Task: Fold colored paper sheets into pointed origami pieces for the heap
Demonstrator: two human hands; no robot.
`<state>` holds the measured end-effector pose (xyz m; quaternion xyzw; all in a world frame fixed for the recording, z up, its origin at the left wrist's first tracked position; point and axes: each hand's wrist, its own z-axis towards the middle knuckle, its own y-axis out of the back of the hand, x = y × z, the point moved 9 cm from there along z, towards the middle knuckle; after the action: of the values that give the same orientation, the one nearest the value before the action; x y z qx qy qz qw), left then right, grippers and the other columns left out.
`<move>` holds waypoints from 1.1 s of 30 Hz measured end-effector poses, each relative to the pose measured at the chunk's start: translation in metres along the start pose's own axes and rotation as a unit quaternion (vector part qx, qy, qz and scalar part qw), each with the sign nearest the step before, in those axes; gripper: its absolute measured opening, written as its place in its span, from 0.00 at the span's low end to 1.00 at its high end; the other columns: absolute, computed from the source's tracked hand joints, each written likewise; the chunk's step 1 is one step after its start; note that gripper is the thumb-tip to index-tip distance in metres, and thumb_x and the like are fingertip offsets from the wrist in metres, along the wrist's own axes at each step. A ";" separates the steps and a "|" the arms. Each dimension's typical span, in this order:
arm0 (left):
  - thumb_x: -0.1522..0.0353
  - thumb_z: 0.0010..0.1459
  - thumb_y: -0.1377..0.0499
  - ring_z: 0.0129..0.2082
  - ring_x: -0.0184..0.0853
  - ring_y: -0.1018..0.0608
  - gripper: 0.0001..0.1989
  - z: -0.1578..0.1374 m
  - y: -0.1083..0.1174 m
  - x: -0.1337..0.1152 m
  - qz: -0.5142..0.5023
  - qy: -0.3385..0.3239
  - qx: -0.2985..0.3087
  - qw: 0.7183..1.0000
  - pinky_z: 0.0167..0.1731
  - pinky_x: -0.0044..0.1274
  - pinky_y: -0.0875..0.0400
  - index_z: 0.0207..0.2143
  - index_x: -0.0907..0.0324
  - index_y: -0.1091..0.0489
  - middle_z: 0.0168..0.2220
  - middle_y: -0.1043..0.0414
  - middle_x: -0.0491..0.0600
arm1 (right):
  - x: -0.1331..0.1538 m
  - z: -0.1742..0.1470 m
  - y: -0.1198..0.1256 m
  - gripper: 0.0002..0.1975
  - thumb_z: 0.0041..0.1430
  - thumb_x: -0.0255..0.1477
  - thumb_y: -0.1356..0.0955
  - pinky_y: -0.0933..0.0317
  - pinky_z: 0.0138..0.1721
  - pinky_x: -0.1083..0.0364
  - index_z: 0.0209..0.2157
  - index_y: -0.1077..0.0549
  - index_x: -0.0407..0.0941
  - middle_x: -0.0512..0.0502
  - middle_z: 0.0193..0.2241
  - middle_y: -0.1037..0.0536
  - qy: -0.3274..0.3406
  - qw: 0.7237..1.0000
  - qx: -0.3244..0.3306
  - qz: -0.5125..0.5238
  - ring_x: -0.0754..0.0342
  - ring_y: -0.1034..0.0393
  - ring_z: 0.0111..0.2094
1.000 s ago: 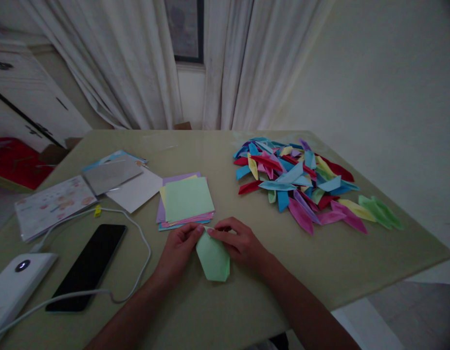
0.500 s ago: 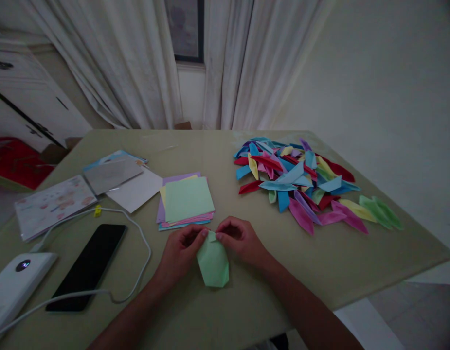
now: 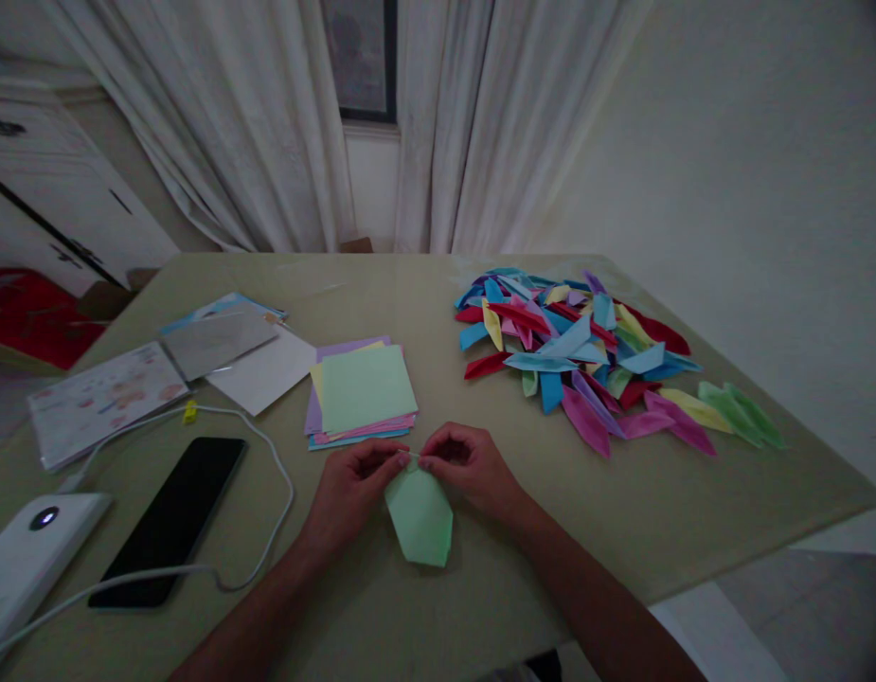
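The folded sheet of green paper (image 3: pixel 420 521) is held by its narrow top between the two hands, just on the near side of the stack of square coloured papers (image 3: pixel 366 388), its wider end pointing toward the person above the tabletop (image 3: pixel 494 587). The left hand (image 3: pixel 352 493) pinches the left of that top edge between thumb and forefinger; the right hand (image 3: pixel 473 474) does the same on the right, the fingertips close together with only a small gap between them. A second ago the right forefinger lay stretched along the top of the sheet — now it is curled back into a tight pinch opposite the thumb. Half a second ago a small flap showed flat at the top; in its place there is a thin pale edge between the fingertips, and the lower end has swung slightly to the right, with layers showing at its right corner. The hands themselves have hardly shifted since that frame. Elsewhere nothing has moved: the heap of folded paper pieces (image 3: pixel 565 341) lies to the right, the black smartphone (image 3: pixel 171 521) and white cable (image 3: pixel 281 464) to the left.
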<state>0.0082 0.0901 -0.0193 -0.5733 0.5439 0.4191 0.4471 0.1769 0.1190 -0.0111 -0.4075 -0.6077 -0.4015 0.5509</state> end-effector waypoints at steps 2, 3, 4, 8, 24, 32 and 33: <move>0.53 0.48 0.27 0.32 0.40 0.17 0.20 0.000 0.000 -0.001 0.007 -0.006 0.001 1.000 0.33 0.27 0.24 0.34 0.60 0.17 0.33 0.15 0.54 | -0.003 0.000 -0.001 0.13 0.54 0.36 0.22 0.35 0.35 0.57 0.33 0.21 0.41 0.49 0.29 0.21 -0.013 1.000 0.006 0.004 0.56 0.28 0.30; 0.53 0.49 0.28 0.32 0.40 0.17 0.20 0.000 0.001 -0.001 0.011 -0.013 -0.001 1.000 0.33 0.27 0.24 0.34 0.60 0.17 0.33 0.15 0.54 | -0.005 0.000 -0.002 0.13 0.54 0.37 0.22 0.36 0.33 0.57 0.33 0.21 0.41 0.49 0.29 0.21 -0.024 1.000 0.014 0.006 0.56 0.29 0.29; 0.53 0.50 0.28 0.32 0.40 0.17 0.19 0.000 0.001 -0.002 0.016 -0.020 -0.002 1.000 0.33 0.26 0.24 0.34 0.60 0.17 0.33 0.15 0.54 | -0.008 0.000 -0.004 0.14 0.55 0.38 0.23 0.37 0.32 0.57 0.32 0.21 0.41 0.50 0.27 0.22 -0.036 0.999 0.024 0.008 0.57 0.30 0.28; 0.53 0.51 0.28 0.30 0.38 0.18 0.19 0.000 0.000 0.001 0.009 -0.020 0.002 1.000 0.30 0.25 0.25 0.34 0.60 0.19 0.31 0.17 0.52 | -0.010 -0.001 -0.006 0.17 0.56 0.41 0.23 0.42 0.28 0.58 0.29 0.23 0.41 0.52 0.23 0.26 -0.042 0.998 0.044 -0.002 0.58 0.35 0.25; 0.53 0.51 0.27 0.32 0.39 0.19 0.21 0.001 -0.009 0.008 -0.004 0.001 0.056 0.998 0.33 0.26 0.25 0.38 0.61 0.19 0.33 0.17 0.53 | 0.001 -0.004 -0.007 0.14 0.58 0.38 0.25 0.41 0.28 0.59 0.29 0.24 0.42 0.51 0.24 0.27 0.006 0.997 0.035 -0.072 0.58 0.36 0.27; 0.54 0.56 0.31 0.27 0.33 0.25 0.17 0.000 -0.009 0.003 0.037 -0.045 0.071 0.996 0.28 0.22 0.31 0.34 0.60 0.21 0.27 0.25 0.47 | 0.008 -0.006 -0.014 0.14 0.60 0.36 0.28 0.46 0.27 0.59 0.26 0.28 0.43 0.54 0.23 0.33 0.015 0.993 0.076 -0.086 0.59 0.40 0.25; 0.54 0.56 0.31 0.28 0.33 0.25 0.18 0.000 -0.009 0.003 0.039 -0.045 0.072 0.996 0.28 0.22 0.31 0.35 0.60 0.21 0.28 0.24 0.47 | 0.010 -0.007 -0.014 0.13 0.61 0.36 0.28 0.46 0.28 0.59 0.26 0.28 0.43 0.54 0.23 0.32 0.023 0.993 0.073 -0.093 0.59 0.40 0.26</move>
<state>0.0178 0.0893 -0.0217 -0.4987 0.5739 0.4214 0.4943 0.1655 0.1085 -0.0016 -0.2980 -0.6581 -0.4147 0.5533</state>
